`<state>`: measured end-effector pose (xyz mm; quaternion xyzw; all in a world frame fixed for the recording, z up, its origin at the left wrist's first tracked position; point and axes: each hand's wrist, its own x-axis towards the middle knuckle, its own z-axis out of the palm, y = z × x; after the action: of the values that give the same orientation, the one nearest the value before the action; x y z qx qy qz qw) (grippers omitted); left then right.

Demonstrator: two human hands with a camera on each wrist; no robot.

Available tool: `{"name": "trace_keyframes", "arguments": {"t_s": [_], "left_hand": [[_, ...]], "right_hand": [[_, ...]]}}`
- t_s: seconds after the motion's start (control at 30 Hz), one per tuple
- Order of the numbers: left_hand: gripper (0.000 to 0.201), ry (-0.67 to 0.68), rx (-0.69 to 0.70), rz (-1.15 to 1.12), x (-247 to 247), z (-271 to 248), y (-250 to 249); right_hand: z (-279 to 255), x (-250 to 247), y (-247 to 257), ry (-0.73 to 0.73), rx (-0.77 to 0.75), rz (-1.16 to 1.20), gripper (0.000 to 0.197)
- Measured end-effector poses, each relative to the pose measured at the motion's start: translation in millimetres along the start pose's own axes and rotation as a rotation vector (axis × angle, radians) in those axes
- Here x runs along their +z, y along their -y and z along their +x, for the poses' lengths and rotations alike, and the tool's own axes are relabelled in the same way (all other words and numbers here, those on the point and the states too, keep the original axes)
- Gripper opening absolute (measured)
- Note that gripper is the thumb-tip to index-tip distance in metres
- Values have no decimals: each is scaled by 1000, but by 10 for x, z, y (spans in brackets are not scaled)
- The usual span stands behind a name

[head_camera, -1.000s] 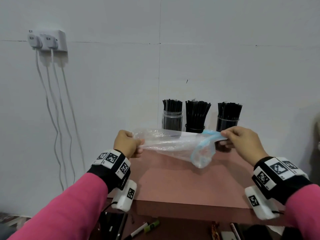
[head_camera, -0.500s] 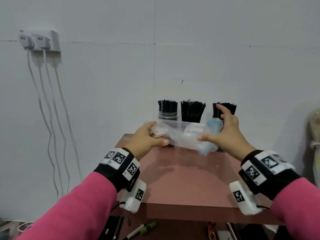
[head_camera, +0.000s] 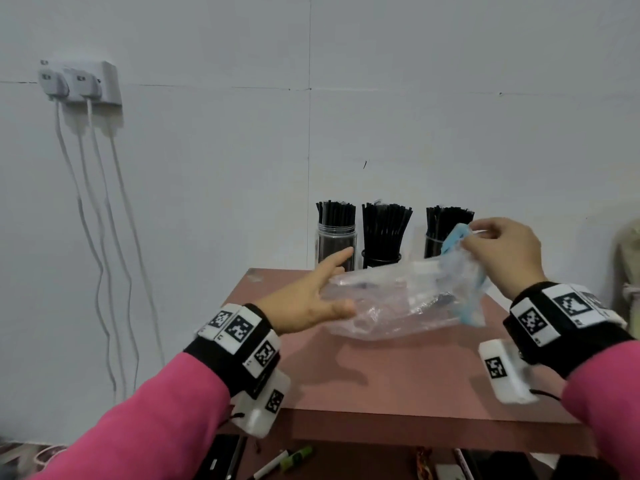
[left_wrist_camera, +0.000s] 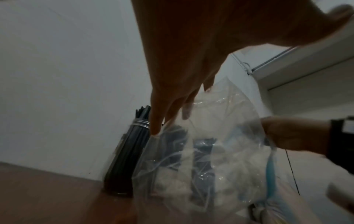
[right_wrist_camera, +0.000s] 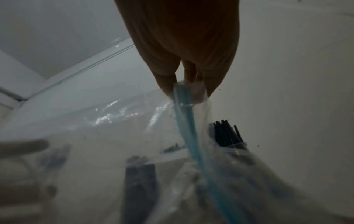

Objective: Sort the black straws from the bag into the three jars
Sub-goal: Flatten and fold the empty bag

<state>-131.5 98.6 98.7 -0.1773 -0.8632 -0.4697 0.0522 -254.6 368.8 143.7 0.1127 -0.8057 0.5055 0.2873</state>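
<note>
The right hand [head_camera: 504, 252] pinches the blue zip edge of the crumpled clear plastic bag [head_camera: 408, 299], holding it above the reddish-brown table [head_camera: 381, 375]. The left hand [head_camera: 308, 299] is spread, fingers straight against the bag's other end. Behind, three clear jars [head_camera: 336, 245] packed with black straws [head_camera: 386, 226] line the wall; the bag partly hides the right jar. Both wrist views are dim and blurred.

I count three jars [head_camera: 336, 245] [head_camera: 382, 259] [head_camera: 433, 245] of black straws (too many to tally), one clear bag [head_camera: 398, 306], two plugs [head_camera: 52, 81] [head_camera: 88, 85], one table [head_camera: 381, 375].
</note>
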Motion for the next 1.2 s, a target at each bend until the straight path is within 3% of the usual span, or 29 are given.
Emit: {"name": "trace_keyframes", "arguments": {"t_s": [0.07, 0.13, 0.17, 0.23, 0.3, 0.4, 0.5, 0.6, 0.77, 0.87, 0.93, 1.0, 1.03, 1.07, 1.1, 1.17, 1.2], "left_hand": [[96, -91, -31, 50, 63, 44, 44], [43, -314, -14, 109, 66, 109, 109], [23, -421, -8, 114, 47, 132, 132], [25, -568, -63, 24, -4, 169, 163], [27, -655, -146, -109, -54, 183, 195], [25, -717, -201, -196, -91, 205, 281], [25, -745, -251, -228, -88, 210, 289], [25, -745, -315, -173, -151, 196, 385], [23, -797, -410, 203, -425, 102, 593], [19, -799, -463, 134, -469, 116, 564], [41, -807, -478, 21, -462, 113, 509], [61, -816, -337, 87, -454, 55, 428], [66, -781, -205, 114, -427, 8, 325], [68, -663, -85, 125, -389, -34, 223], [67, -451, -22, 153, -340, -68, 125], [70, 63, -131, 319, -194, -93, 54], [80, 252, -236, 407, -123, -104, 70]], "right_hand": [[23, 27, -6, -21, 49, 29, 12], [51, 30, -30, -4, 115, 82, 6], [46, 29, -18, 26, 132, 134, 13], [3, 32, 8, 120, 147, 246, 40], [-89, 52, 49, 238, 110, 172, 59], [-260, 130, 61, 381, 14, -58, 73], [-348, 246, 9, 482, -31, -146, 89], [-360, 323, -89, 496, -41, -217, 74], [-101, 114, -241, 207, 85, -39, 24], [-62, 19, -230, 242, 132, 58, 9], [-85, -11, -201, 197, 110, 107, 8], [-102, -29, -191, 125, 53, 74, 9], [-114, -29, -188, 103, 29, 33, 8], [-124, -18, -189, 94, 14, -4, 7], [-134, 0, -199, 95, 9, -27, 7], [-153, 44, -201, 115, 30, -44, 6], [-167, 69, -192, 135, 45, -41, 6]]}}
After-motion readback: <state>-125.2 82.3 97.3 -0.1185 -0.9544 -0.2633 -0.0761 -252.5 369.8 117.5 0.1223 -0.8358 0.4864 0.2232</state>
